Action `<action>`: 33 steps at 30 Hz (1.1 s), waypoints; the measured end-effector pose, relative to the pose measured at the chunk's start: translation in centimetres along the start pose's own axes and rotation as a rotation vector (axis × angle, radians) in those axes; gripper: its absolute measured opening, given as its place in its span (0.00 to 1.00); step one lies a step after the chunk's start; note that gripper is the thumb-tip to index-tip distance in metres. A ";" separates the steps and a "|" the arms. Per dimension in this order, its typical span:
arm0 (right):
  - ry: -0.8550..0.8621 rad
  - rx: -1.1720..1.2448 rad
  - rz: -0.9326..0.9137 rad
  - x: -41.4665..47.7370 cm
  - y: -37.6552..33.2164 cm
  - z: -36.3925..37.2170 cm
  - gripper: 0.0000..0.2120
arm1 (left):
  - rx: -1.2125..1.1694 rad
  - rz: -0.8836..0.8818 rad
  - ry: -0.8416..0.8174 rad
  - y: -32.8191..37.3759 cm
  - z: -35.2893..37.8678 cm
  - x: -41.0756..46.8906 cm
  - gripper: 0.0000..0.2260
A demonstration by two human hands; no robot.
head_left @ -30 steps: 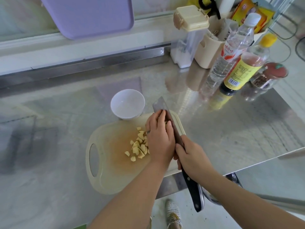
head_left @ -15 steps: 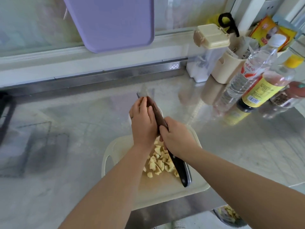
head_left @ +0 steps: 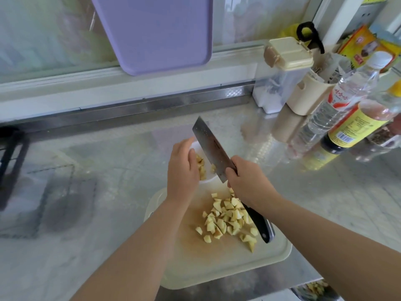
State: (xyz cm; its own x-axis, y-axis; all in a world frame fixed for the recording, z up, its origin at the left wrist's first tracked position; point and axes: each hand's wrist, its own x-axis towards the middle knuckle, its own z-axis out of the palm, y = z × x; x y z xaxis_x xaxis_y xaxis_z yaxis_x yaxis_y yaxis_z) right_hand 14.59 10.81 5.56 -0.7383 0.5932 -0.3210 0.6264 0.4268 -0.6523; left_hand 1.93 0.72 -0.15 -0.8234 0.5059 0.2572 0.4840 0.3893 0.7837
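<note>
Head view: diced pieces (head_left: 227, 218), pale yellow, lie heaped on the near right part of a cream cutting board (head_left: 195, 263), and a few more show in a white bowl (head_left: 207, 180) that stands just past the board's far edge on the steel counter (head_left: 86, 192). The right hand (head_left: 245, 181) is curled tight round a cleaver (head_left: 210, 148) where blade meets black handle, with the blade tilted up over the bowl. The left hand (head_left: 182, 168) hovers over the bowl's left side with fingers fairly straight and the palm turned toward the blade, gripping nothing; some pieces sit between palm and steel. The step in hand looks like carrying the pieces from board to bowl on the flat of the blade. To do it well, the blade should stay low and tipped over the middle of the bowl, and the left palm should sweep along the flat, away from the edge, so that nothing spills onto the counter. Smaller loads would suit the heap left on the board. Bottles (head_left: 325, 118) and a lidded container (head_left: 280, 79) stand well apart at the far right.
</note>
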 end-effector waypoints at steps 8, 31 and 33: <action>0.064 0.023 -0.022 0.2 -1.2 -0.6 0.08 | 0.687 0.252 -0.340 -1.8 0.4 -4.6 0.28; -0.069 0.112 0.269 -10.3 12.6 3.3 0.07 | 0.679 0.040 -0.376 3.0 7.8 -13.1 0.28; -0.061 0.138 0.257 -10.3 12.1 3.7 0.07 | 0.646 0.040 -0.329 3.1 8.1 -12.8 0.26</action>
State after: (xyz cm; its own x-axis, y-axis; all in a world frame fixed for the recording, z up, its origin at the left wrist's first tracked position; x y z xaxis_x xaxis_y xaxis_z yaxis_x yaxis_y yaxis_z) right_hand 28.87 7.32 -1.54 -0.5762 0.6258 -0.5257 0.7580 0.1686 -0.6301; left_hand 16.38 1.65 -5.58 -0.7187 0.6951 0.0156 0.6741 0.6911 0.2608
